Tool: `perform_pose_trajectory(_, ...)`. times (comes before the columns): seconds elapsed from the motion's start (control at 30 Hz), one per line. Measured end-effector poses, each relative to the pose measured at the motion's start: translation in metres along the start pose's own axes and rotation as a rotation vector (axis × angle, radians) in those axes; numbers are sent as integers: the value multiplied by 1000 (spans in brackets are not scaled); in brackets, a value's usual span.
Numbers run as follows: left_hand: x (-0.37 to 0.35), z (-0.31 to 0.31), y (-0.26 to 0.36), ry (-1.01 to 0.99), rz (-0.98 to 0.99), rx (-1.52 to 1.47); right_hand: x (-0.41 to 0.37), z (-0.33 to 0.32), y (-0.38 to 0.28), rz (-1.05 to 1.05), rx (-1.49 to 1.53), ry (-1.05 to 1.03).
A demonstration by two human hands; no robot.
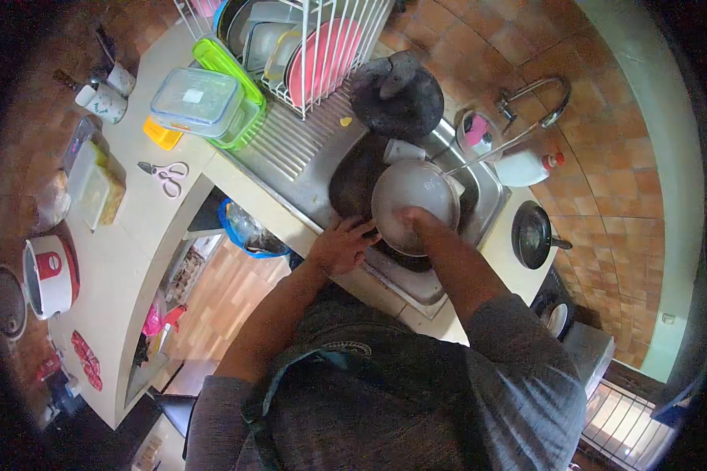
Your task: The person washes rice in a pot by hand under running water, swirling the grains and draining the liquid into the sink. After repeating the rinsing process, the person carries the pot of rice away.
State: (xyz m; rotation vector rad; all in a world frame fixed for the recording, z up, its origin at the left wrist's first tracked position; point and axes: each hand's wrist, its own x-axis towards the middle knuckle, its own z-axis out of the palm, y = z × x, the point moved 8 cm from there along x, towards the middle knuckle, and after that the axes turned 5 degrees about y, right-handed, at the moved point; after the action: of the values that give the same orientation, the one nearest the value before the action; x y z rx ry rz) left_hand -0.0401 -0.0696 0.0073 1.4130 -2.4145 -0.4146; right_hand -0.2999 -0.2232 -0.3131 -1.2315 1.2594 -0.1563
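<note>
Head view: right hand (418,220) inside bowl (411,187) over sink (489,188).

Fingertips of the left hand (342,245) were hidden under the rim of the bowl (413,187), so its grip could not be told. The dish rack (322,59) was cut off by the top edge, and the bowl covered most of the sink (491,196).

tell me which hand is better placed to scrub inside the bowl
Right, probably: the right hand sits inside the bowl, while the left hand holds it by the rim.
</note>
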Motion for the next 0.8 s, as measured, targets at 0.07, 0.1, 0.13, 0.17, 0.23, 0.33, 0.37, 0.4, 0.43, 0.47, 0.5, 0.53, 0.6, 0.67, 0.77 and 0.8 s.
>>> perform_pose_trajectory(0.07,-4,2,-1,62,21,18,25,2,8,-148,-90,35)
perform_pose_trajectory(0.1,-3,5,-2,39,8,12,30,-6,14,-220,-134,55)
perform_pose_trajectory(0.13,-2,8,-2,17,-3,6,37,-8,19,-292,-179,77)
perform_pose_trajectory(0.17,-1,7,0,17,-1,5,52,-7,17,-364,-223,101)
perform_pose_trajectory(0.23,0,4,0,-35,-12,19,81,-5,10,-512,-312,146)
perform_pose_trajectory(0.33,-1,-2,0,5,21,7,89,-47,16,-624,-695,261)
perform_pose_trajectory(0.37,0,-4,1,6,21,7,89,-58,17,-649,-1034,353)
perform_pose_trajectory(0.4,0,-4,1,-8,15,19,30,-45,-28,-649,-1035,352)
perform_pose_trajectory(0.43,0,-5,2,-23,9,31,-4,-21,-82,-614,-1201,248)
perform_pose_trajectory(0.47,0,-4,2,-22,9,31,-37,5,-160,-574,-1363,140)
perform_pose_trajectory(0.5,-1,-4,2,-5,14,28,-16,-8,-125,-574,-1363,140)
perform_pose_trajectory(0.53,-1,-3,2,11,20,27,13,-28,-97,-482,-1260,233)
perform_pose_trajectory(0.6,-1,1,0,16,13,14,68,-63,-36,-300,-1045,406)
perform_pose_trajectory(0.67,-1,3,-1,20,9,-3,119,-94,26,-114,-820,567)
perform_pose_trajectory(0.77,-1,1,1,-19,7,29,112,-79,15,-131,-863,530)
perform_pose_trajectory(0.8,-2,2,0,1,14,27,115,-70,10,-141,-884,509)
